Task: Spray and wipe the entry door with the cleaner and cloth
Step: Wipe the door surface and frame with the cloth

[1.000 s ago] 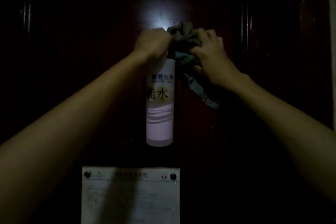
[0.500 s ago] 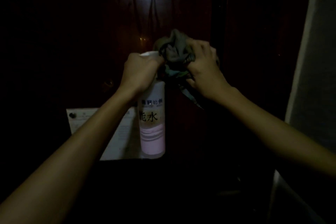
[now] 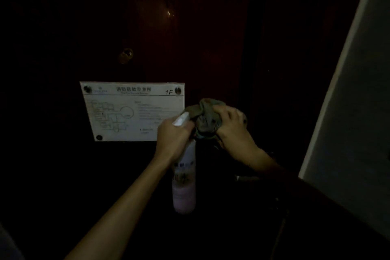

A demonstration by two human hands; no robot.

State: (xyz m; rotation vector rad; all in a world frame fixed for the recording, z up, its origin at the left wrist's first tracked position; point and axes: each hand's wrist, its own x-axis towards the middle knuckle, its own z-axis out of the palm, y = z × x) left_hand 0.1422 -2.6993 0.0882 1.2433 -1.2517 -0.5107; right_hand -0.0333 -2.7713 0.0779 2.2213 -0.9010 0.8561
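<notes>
The dark red wooden entry door point(image 3: 200, 38) fills the dim view. My left hand point(image 3: 174, 135) grips the neck of a white and pink spray bottle point(image 3: 184, 188), which hangs down below the fist; its white nozzle point(image 3: 181, 119) points up and to the right at the cloth. My right hand point(image 3: 231, 127) clutches a bunched grey-green cloth point(image 3: 205, 118) right beside the nozzle, close to the door surface. The two hands almost touch.
A white evacuation plan sign point(image 3: 128, 112) marked 1F is fixed to the door left of my hands. A brass peephole point(image 3: 126, 55) sits above it. A pale wall or door frame point(image 3: 348, 122) runs down the right side. A dim handle point(image 3: 245, 178) shows below my right wrist.
My hands, the bottle and the cloth have dropped lower on the door, from above the sign to beside its right edge. The view has shifted, so the bright light spot is out of sight.
</notes>
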